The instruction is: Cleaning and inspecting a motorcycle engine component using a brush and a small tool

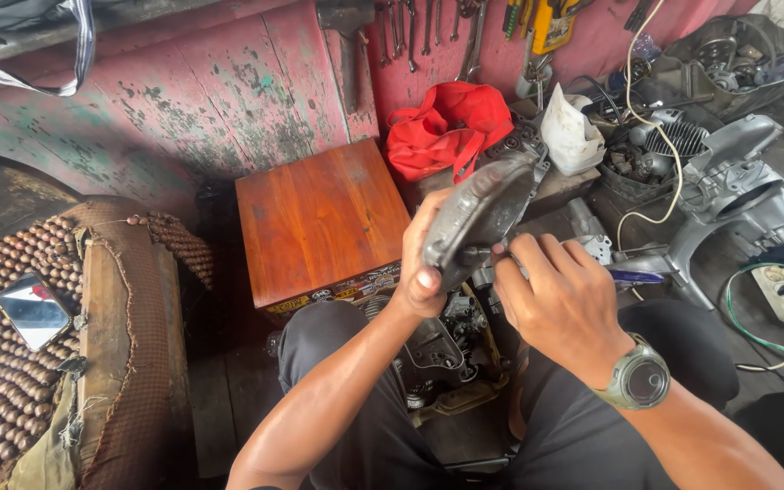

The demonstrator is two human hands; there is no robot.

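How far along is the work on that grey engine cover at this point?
Done: the grey cover is off, lifted clear in the left hand. In hand: the right hand works a blue-handled tool at its edge. Left: the engine between the knees sits open.

Wooden box point(319, 218) left of cloth bag point(446, 127), engine casing point(728, 181) far right, tools point(428, 27) on wall behind.

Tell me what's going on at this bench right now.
A seated person holds a grey metal engine cover up in the left hand. The right hand, with a wristwatch, works a blue-handled tool against the cover's edge. An engine block sits between the knees, in front of a wooden box.
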